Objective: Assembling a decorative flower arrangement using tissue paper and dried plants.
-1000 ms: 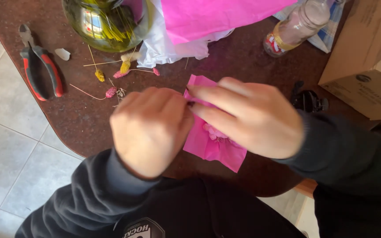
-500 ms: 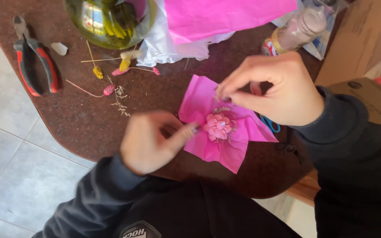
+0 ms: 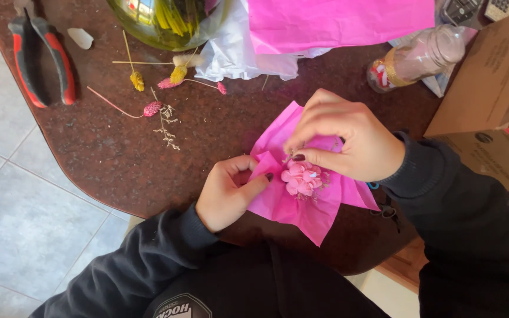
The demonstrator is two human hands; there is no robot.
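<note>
Pink tissue sheet: lies crumpled on the dark brown table, near its front edge, directly under both hands; its long axis runs from upper left to lower right.
Pink flower cluster: sits at the middle of the sheet, just below the right fingertips and just right of the left thumb (the right hand is the nearer one).
Left hand: curled loosely, thumb and fingers pinching the sheet's left edge and folding it up toward the flowers.
Right hand: arched over the sheet from the upper right, fingers bent down, thumb and forefinger closed on the top of the cluster or its thin stems; which of the two I cannot tell.
Around: red-handled pliers and loose dried sprigs lie well apart to the upper left; a cardboard box stands to the right.
</note>
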